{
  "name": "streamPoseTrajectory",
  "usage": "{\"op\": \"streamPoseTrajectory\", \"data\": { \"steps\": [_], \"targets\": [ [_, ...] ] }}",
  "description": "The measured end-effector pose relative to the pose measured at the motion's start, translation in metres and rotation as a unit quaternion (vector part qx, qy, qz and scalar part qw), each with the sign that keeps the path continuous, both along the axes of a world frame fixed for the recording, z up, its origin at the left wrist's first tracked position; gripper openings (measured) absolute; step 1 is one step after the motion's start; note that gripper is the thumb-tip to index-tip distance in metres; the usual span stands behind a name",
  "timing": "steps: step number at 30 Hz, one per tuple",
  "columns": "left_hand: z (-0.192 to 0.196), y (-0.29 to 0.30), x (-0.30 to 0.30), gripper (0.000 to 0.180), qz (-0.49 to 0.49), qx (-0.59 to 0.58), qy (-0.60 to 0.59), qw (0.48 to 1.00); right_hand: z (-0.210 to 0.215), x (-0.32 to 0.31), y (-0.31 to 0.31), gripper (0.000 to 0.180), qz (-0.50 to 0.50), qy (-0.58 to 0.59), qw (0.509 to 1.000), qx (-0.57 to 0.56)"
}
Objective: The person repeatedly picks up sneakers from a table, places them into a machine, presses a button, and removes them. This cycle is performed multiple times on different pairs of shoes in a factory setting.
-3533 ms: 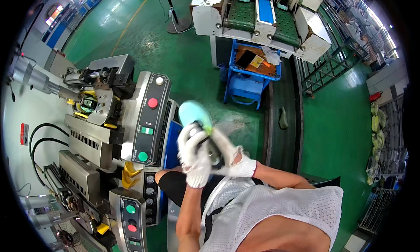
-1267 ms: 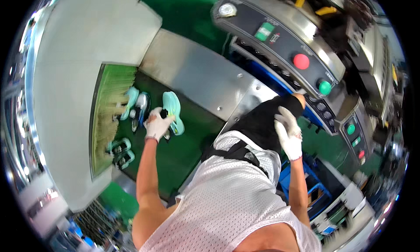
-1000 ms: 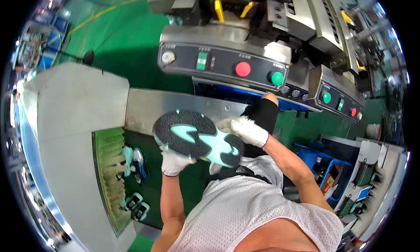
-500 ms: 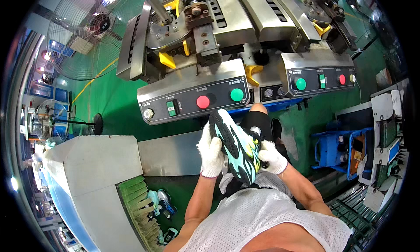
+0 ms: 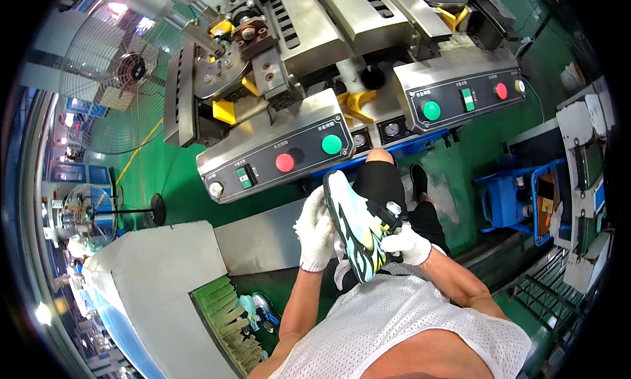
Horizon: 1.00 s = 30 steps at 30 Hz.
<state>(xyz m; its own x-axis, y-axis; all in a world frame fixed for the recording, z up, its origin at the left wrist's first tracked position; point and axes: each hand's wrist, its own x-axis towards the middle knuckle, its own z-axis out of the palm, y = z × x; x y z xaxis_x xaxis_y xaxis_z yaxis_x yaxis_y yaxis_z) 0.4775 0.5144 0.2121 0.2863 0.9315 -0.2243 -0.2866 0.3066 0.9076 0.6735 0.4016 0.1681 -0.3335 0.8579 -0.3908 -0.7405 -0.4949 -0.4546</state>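
- one shoe, and a bright one: pale mint, nearly white toward the toe, with yellow-green and black streaks along the side near the heel.
- the sole's edge is black, running down the shoe's left side with a bit of mint showing low down.
- it's up off everything, held between the person's two gloved hands, the left hand against the sole side, the right hand at the dark collar side.
- the toe points up and away from the wearer, the heel toward the white shirt.
- it's tipped over, collar to the right; i can't make out the pale rounded bit there.
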Motion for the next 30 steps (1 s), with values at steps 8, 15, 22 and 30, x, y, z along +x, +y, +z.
{"op": "streamPoseTrajectory", "data": {
  "steps": [8, 15, 22, 30],
  "targets": [
    [0.0, 0.002, 0.001, 0.062, -0.013, 0.002, 0.063, 0.998, 0.02, 0.002, 0.006, 0.064, -0.02, -0.058, 0.998, 0.011],
    [0.005, 0.007, -0.028, 0.056, -0.032, -0.007, -0.009, 0.999, -0.006, -0.006, 0.002, 0.072, -0.059, -0.041, 0.997, 0.028],
    [-0.006, 0.009, -0.049, 0.059, 0.001, 0.066, -0.059, 0.996, 0.016, -0.003, 0.009, 0.069, -0.044, -0.093, 0.994, 0.022],
    [0.012, 0.023, -0.062, 0.052, 0.018, 0.118, -0.015, 0.993, 0.026, -0.003, 0.014, 0.069, -0.048, -0.07, 0.994, 0.065]
  ]
}}
